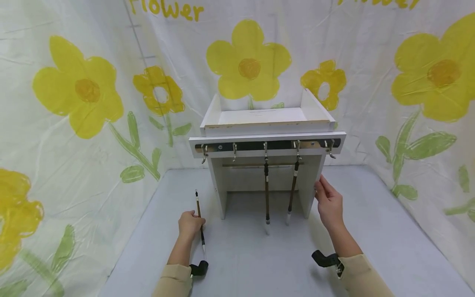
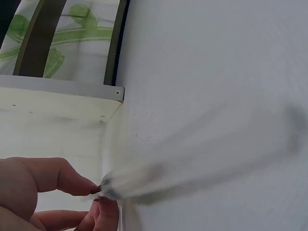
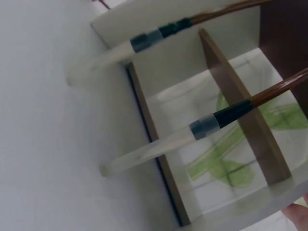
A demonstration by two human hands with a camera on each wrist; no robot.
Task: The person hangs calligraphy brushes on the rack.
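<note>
My left hand [image 1: 190,225] pinches a calligraphy brush [image 1: 198,206] with a brown handle and a hanging loop at its top, left of a small white hook rack [image 1: 267,149]. In the left wrist view the brush [image 2: 139,183] is a pale blur leaving my fingertips [image 2: 82,183]. At the rack's right side panel, my right hand [image 1: 329,204] grips the edge, its fingertips [image 3: 299,214] partly out of frame. Two more brushes hang from hooks: one brush [image 1: 267,194] in the middle, another brush [image 1: 293,187] to its right, both tips downward with clear caps.
Metal hooks on the rack's front bar include two bare ones at the left and one bare hook [image 1: 330,148] at the far right. An open white tray [image 1: 267,116] forms the rack's top. The rack stands on a pale table [image 1: 252,264] before a flower-printed curtain [image 1: 148,49].
</note>
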